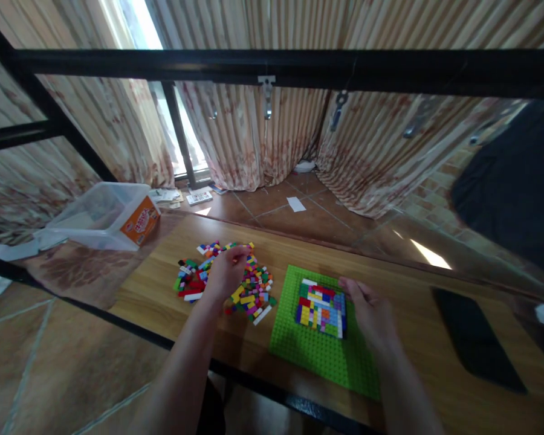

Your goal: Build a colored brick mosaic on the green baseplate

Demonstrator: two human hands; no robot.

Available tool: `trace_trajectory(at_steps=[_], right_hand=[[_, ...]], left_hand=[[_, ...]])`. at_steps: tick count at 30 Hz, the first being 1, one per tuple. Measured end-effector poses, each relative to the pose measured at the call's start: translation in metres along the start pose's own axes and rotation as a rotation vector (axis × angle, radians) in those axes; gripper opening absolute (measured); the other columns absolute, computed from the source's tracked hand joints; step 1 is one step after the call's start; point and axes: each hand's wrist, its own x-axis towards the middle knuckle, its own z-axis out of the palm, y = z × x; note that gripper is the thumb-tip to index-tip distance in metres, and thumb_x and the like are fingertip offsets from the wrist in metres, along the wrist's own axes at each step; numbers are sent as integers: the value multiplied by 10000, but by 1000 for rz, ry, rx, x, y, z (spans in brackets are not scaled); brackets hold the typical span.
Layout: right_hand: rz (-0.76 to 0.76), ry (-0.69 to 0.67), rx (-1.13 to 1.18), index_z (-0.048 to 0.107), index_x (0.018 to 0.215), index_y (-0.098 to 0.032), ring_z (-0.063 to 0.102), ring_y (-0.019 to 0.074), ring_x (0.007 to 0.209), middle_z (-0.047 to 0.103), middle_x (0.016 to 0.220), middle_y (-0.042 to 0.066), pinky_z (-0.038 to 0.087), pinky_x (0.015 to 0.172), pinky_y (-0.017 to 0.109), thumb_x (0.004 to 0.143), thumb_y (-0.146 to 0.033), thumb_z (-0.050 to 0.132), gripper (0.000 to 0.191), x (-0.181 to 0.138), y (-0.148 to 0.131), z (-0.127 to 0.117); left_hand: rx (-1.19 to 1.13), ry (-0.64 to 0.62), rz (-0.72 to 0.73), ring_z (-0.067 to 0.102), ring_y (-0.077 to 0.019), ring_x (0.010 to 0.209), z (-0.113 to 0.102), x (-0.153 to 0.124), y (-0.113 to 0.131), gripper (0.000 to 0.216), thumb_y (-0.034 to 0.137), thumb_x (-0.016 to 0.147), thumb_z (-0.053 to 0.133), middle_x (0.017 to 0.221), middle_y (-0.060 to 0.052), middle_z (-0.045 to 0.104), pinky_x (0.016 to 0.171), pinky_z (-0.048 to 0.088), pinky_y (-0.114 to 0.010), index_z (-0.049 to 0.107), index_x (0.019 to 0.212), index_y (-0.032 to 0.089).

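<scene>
We found the pile of loose bricks [226, 280] lying on the wooden table [426, 338], left of centre, a scatter of many colours spread flat. The left hand [225, 273] lay over the middle of that pile, its fingers curled downward among the pieces; whether it had pinched one between the fingertips we could not tell, as the back of the hand hid them.

Just to the right of the pile sat the green baseplate [320, 347], flat on the table near its front edge. A patch of fitted bricks [321, 307] in red, yellow, blue and white covered its upper middle. The right hand [372, 311] rested at the right edge of that patch, fingers loosely bent and pointing toward it, touching or nearly touching the outermost bricks; we saw nothing gripped in it.

Farther right a dark flat slab [476, 335] lay on the table. Beyond the table's left end a clear plastic tub [104, 214] with an orange label stood on a lower surface, and pale curtains [263, 139] hung behind.
</scene>
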Motion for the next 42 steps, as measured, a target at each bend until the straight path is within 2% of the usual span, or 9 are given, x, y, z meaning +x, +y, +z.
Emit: trace_trajectory(at_steps=[4, 7, 12, 17, 21, 26, 34, 38, 42], right_hand=[[-4, 80, 24, 762, 953, -186, 691, 293, 1042, 768, 1017, 89, 498, 969, 449, 825, -537, 606, 404, 0, 0, 0], [-2, 144, 26, 766, 914, -180, 704, 294, 1004, 773, 975, 89, 505, 960, 452, 814, -504, 625, 368, -3, -9, 2], [-29, 179, 59, 770, 884, -163, 719, 282, 931, 774, 937, 102, 541, 884, 418, 793, -499, 652, 368, -6, -19, 5], [-76, 177, 38, 773, 916, -161, 719, 270, 884, 773, 905, 95, 550, 832, 393, 800, -504, 646, 384, -6, -17, 3], [-102, 158, 18, 770, 869, -178, 713, 257, 883, 771, 870, 63, 541, 844, 383, 817, -485, 624, 344, -4, -14, 0], [-125, 159, 45, 768, 886, -174, 704, 233, 819, 768, 876, 54, 543, 777, 346, 816, -492, 620, 358, -3, -14, -1], [-125, 168, 76, 763, 887, -171, 683, 213, 793, 757, 841, 45, 532, 752, 319, 816, -502, 612, 371, -2, -17, -4], [-144, 131, 90, 762, 892, -176, 687, 216, 808, 758, 840, 53, 535, 761, 327, 830, -498, 598, 366, -3, -20, -3], [-189, 42, 87, 764, 938, -190, 693, 220, 861, 766, 949, 76, 534, 804, 343, 835, -476, 607, 342, -7, -25, -2]], left_hand=[[143, -41, -41, 693, -197, 798, -13, -2, -8, 275, 90, 797, 535, 879, -56, 763, 799, 535, -308, 753, 946, 162], [161, -120, 84, 686, -194, 858, -13, -6, -3, 270, 71, 777, 555, 925, -56, 758, 868, 519, -318, 756, 919, 182], [75, -514, 349, 654, -167, 866, -12, -18, 13, 169, 129, 753, 651, 925, -34, 731, 829, 494, -270, 742, 877, 198], [223, -715, 318, 616, -150, 744, -14, -34, 32, 55, 233, 727, 713, 779, -4, 686, 696, 445, -250, 694, 752, 187], [469, -697, 252, 579, -163, 668, -9, -46, 43, 148, 318, 666, 753, 687, 8, 650, 589, 354, -268, 663, 673, 201], [546, -686, 252, 581, -167, 676, -1, -50, 41, 81, 220, 707, 645, 669, -6, 639, 573, 312, -274, 652, 627, 204], [212, -588, 403, 570, -140, 693, 0, -46, 41, 128, 238, 863, 534, 778, -6, 634, 636, 395, -254, 603, 764, 196], [99, -532, 354, 552, -130, 621, 14, -45, 46, 149, 273, 933, 475, 716, 16, 605, 588, 390, -243, 566, 841, 199], [50, -484, 368, 619, -154, 732, 33, -46, 53, 114, 213, 923, 492, 796, -13, 656, 663, 442, -254, 595, 879, 195]])
